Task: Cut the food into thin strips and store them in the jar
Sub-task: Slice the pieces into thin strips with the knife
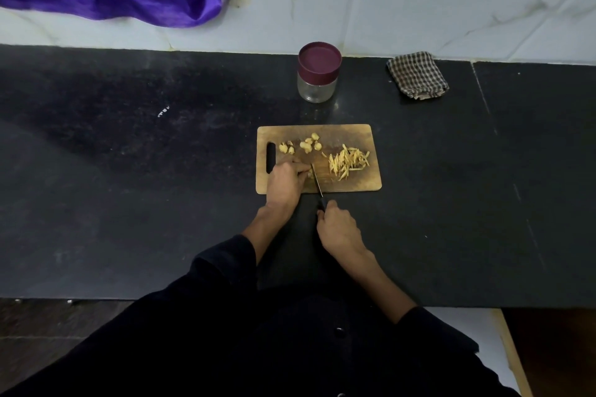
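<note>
Right hand (338, 229) grips black-handled knife (317, 183); left hand (287, 179) pins pale food piece (309, 173) on rectangular wooden cutting board (351, 185). Cut strips (347, 164) heaped aside, clear of blade; maroon-lidded glass jar (318, 72) unopened.

A home kitchen, by the look of it: a dark polished stone bench (129, 171) runs along a wall of pale marble-look tiles (451, 3). On it sit a worn wooden cutting board (348, 135), a glass jar (317, 84) with a maroon screw lid, and a folded checked dishcloth (417, 74).
</note>
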A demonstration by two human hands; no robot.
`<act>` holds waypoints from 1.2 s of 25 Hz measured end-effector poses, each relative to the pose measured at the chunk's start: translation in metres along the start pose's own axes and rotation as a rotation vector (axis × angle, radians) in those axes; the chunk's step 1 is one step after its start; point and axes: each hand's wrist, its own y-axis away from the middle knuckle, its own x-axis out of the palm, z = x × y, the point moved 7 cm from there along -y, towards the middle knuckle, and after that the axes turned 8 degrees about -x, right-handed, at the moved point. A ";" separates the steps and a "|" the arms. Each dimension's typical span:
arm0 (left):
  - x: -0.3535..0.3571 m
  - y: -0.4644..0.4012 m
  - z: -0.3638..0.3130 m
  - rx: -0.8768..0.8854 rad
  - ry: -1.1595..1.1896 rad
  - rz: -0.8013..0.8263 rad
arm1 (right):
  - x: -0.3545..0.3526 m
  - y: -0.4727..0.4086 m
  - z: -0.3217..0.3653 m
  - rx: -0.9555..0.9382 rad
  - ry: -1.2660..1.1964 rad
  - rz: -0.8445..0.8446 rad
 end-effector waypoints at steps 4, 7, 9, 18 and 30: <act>0.002 0.001 0.000 0.026 -0.047 0.007 | -0.005 -0.004 0.000 0.070 0.002 0.028; 0.000 0.002 0.001 0.028 -0.053 -0.009 | -0.004 -0.009 -0.002 0.074 -0.038 0.061; 0.002 0.002 0.001 0.027 -0.049 -0.001 | -0.006 -0.007 -0.008 0.060 -0.074 0.026; -0.006 0.003 0.011 -0.031 0.145 -0.021 | -0.013 0.003 -0.002 -0.038 -0.145 0.004; 0.003 0.002 0.008 -0.042 0.042 -0.034 | -0.002 -0.013 0.007 -0.010 -0.105 0.024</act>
